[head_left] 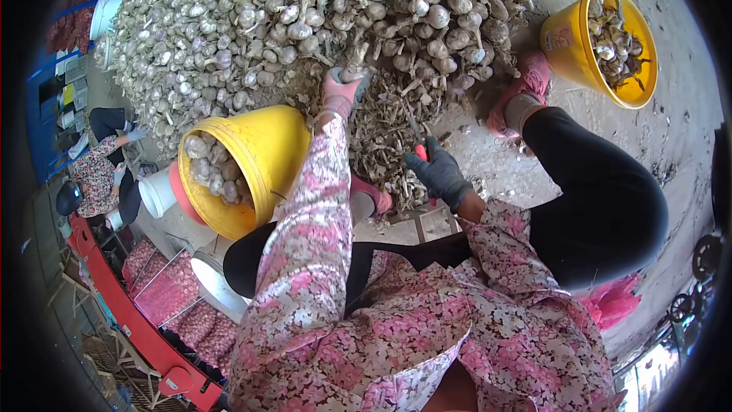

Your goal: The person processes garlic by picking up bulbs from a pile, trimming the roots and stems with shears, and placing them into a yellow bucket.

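My left hand [341,93], in a pink glove, reaches to the near edge of a large garlic pile [252,23]. Its fingers are closed around a garlic bulb [353,72] with dry stalk on it. My right hand [442,175], in a dark grey glove, grips red-handled shears [420,152], their thin metal end pointing up toward the pile. The shears stay apart from the held bulb. Dry stalk trimmings [389,130] lie heaped between my hands. Beside my left arm, a tilted yellow bucket [282,145] holds several garlic bulbs [217,168].
An upright yellow bucket [560,34] with trimmings and bulbs stands at upper right, near my pink shoe [530,76]. Another person [95,175] sits at far left beside a white bucket [158,192]. A red metal beam [130,313] and filled mesh sacks [171,282] are at lower left.
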Demonstrator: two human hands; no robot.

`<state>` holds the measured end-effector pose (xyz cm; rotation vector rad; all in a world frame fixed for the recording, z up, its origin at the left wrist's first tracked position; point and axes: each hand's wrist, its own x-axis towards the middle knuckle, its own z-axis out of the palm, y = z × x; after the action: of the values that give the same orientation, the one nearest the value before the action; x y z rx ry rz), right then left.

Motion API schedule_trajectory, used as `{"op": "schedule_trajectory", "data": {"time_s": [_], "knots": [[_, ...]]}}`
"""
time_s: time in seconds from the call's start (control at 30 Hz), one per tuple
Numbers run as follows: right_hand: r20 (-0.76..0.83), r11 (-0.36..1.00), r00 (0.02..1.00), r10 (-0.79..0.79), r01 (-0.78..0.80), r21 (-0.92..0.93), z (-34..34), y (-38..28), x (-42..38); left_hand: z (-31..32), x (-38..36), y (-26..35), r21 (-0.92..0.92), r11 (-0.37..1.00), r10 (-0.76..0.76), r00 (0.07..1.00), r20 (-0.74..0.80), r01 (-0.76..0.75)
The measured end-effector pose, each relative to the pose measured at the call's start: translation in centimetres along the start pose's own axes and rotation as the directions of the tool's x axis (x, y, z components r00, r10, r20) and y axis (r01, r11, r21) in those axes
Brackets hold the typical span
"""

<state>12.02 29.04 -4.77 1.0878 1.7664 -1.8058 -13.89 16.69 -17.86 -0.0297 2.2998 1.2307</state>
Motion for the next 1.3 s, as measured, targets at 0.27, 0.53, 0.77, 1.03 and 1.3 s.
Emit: {"op": "schedule_trajectory", "data": {"time_s": [0.27, 0.53, 0.77, 1.03, 1.3], "knots": [[0.057, 0.985, 0.983, -0.172, 0.172, 0.009, 0.3, 1.3, 0.2, -1.5, -16.6, 6.8, -0.119, 0.918, 0.395, 0.842, 0.366, -0.379], [0.208, 0.876, 0.971, -0.118, 0.003, 0.482, 1.8, -0.2, -4.4, -3.3, -20.3, 3.3, -0.949, 0.204, 0.297, 0.909, 0.293, 0.239], [0.052, 0.646, 0.768, -0.638, 0.571, -0.508, -0.5, -1.5, -7.1, -3.2, -24.1, 7.1, -0.761, 0.633, -0.015, 0.985, 0.170, 0.141], [0.028, 0.495, 0.832, -0.554, 0.357, -0.792, -1.3, -1.8, -6.6, -2.2, -22.6, 5.8, -0.363, 0.929, 0.111, 0.991, 0.072, -0.077], [0.074, 0.550, 0.879, -0.471, 0.358, -0.755, -1.3, -1.7, -5.3, -1.3, -22.3, 4.3, -0.093, 0.960, 0.279, 0.944, 0.175, -0.266]]}}
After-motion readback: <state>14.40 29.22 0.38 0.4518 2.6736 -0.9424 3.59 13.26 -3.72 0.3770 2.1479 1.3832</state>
